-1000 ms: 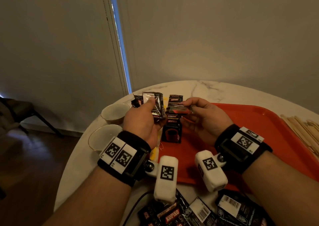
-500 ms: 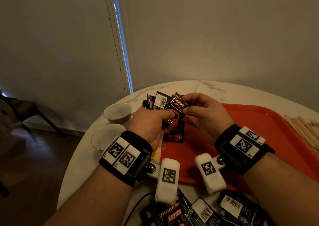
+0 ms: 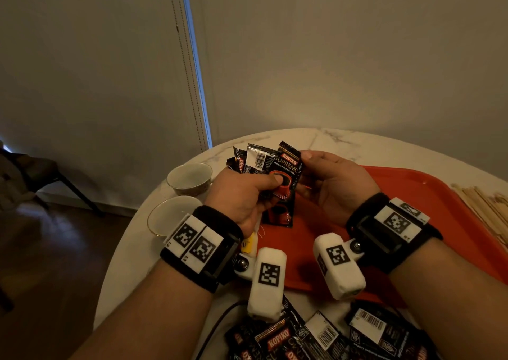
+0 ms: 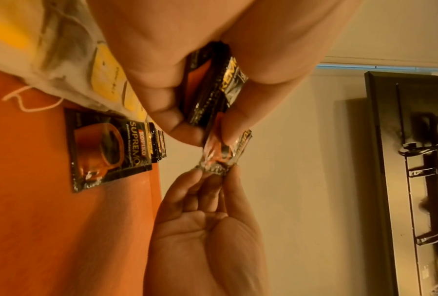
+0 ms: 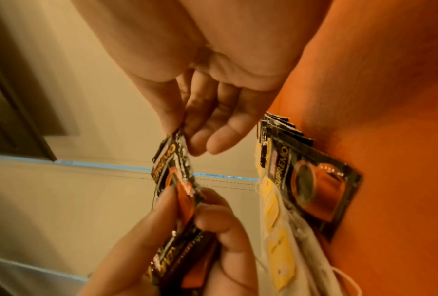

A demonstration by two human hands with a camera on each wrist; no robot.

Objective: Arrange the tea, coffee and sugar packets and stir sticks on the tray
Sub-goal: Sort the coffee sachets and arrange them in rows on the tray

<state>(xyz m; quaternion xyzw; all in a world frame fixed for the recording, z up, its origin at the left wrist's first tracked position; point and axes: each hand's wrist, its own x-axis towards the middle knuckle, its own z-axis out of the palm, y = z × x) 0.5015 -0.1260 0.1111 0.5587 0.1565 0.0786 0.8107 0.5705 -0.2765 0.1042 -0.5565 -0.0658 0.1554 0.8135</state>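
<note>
Coffee packets (image 3: pixel 265 164) fanned upright in the left hand (image 3: pixel 242 194), long axis pointing up, thumb pinching them over the red tray (image 3: pixel 428 194). Right hand (image 3: pixel 338 183) pinches the front packet's top corner.

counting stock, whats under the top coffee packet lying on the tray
More coffee packets: the top packet lies on a staggered row whose dark edges stick out on the tray. Their faces are covered, so I cannot count them.
</note>
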